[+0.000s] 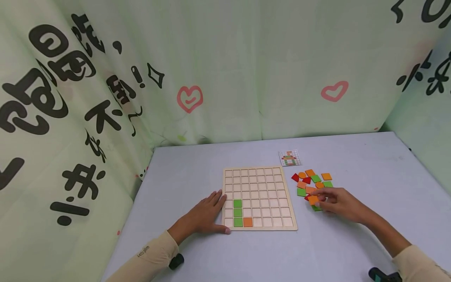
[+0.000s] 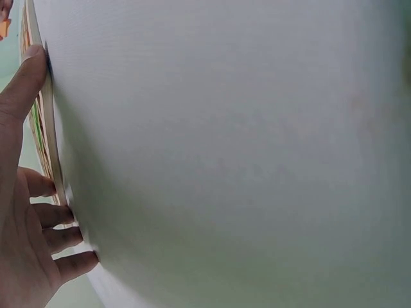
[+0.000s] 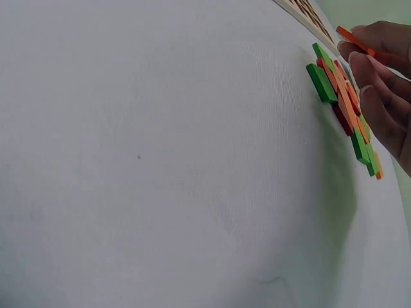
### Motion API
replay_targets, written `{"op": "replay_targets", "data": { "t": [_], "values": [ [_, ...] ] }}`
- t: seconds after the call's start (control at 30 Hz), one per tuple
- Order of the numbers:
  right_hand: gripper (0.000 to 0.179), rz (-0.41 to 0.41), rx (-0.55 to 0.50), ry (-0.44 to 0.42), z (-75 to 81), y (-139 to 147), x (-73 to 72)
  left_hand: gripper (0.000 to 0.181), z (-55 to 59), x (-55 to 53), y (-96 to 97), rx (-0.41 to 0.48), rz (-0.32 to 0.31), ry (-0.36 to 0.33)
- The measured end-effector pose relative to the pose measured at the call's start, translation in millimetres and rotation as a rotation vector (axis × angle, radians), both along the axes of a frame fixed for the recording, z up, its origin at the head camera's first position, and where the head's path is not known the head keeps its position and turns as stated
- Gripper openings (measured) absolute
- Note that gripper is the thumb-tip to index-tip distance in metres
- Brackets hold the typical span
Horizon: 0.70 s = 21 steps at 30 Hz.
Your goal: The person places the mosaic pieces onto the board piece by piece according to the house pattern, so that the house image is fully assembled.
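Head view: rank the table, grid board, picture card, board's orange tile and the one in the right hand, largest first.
1. Table
2. Grid board
3. Picture card
4. Board's orange tile and held orange tile: too alike to rank

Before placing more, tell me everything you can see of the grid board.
The grid board is pale, wood-looking, with a rim around square cells. It lies flat on the table. Three green squares fill the bottom of its second column from left, an orange square right of the lowest; no other visible cell holds a piece. The left hand touches its left edge.
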State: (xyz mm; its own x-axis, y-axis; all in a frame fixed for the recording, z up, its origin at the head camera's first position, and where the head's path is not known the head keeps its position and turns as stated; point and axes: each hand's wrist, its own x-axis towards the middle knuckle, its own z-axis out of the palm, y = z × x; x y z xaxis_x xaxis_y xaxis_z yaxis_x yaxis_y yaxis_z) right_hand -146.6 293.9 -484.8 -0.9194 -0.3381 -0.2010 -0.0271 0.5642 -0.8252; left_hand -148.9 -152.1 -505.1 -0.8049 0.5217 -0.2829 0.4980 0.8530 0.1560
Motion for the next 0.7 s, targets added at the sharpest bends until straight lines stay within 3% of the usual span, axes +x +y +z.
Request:
{"op": "replay_targets", "data": {
  "t": [0.27,0.7],
  "values": [
    [0.047,0.036,-0.06,-0.005,3.8,-12.5,-2.8,0.115,-1.4,0.3,0.0,-0.003,0.0,0.002],
    [0.032,0.112,-0.11,0.056,2.3,-44.8,-8.1,0.115,1.2,0.9,0.7,-0.008,0.006,-0.011]
  ]
}}
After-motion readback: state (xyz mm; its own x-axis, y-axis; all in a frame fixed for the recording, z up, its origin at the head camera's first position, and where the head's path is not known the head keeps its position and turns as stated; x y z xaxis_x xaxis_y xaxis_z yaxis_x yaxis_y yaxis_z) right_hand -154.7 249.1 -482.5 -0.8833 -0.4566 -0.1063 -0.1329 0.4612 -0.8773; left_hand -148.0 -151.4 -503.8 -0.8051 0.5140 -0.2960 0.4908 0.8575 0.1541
